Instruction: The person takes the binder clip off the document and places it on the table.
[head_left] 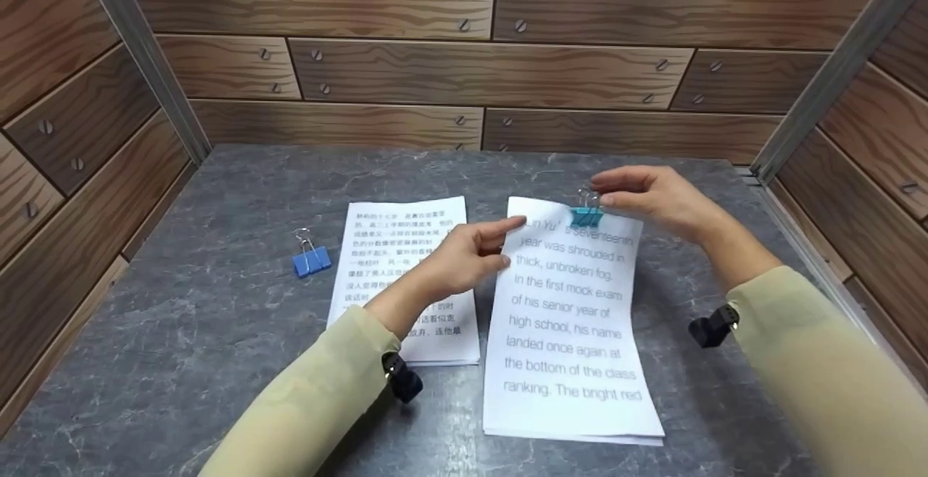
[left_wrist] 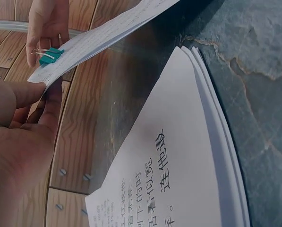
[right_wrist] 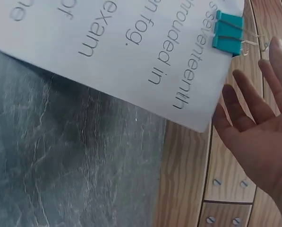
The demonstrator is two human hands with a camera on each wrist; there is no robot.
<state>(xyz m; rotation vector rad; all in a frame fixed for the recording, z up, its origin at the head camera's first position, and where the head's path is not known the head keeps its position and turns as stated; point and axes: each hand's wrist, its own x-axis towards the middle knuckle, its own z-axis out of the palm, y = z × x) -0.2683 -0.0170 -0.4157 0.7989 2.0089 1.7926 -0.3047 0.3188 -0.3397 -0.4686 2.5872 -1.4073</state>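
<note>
My left hand (head_left: pixel 460 256) pinches the left edge of a stack of paper (head_left: pixel 565 325) with large English print, thumb on top and fingers beneath. The stack's upper end is lifted and bends down toward the table. A teal binder clip (head_left: pixel 586 217) sits on its top edge, its wire handles standing out from the paper. Right by those handles is my right hand (head_left: pixel 656 194), with loosely bent fingers (right_wrist: pixel 252 101) spread apart. In the right wrist view a gap shows between thumb and fingers, with the clip's handles near the thumb tip.
Left of the held sheets lies a second stack (head_left: pixel 406 281) with Chinese print, partly under my left forearm. A blue binder clip (head_left: pixel 312 262) lies farther left on the grey marbled table (head_left: pixel 239 354). Wood-patterned panels (head_left: pixel 406 67) wall the back and sides.
</note>
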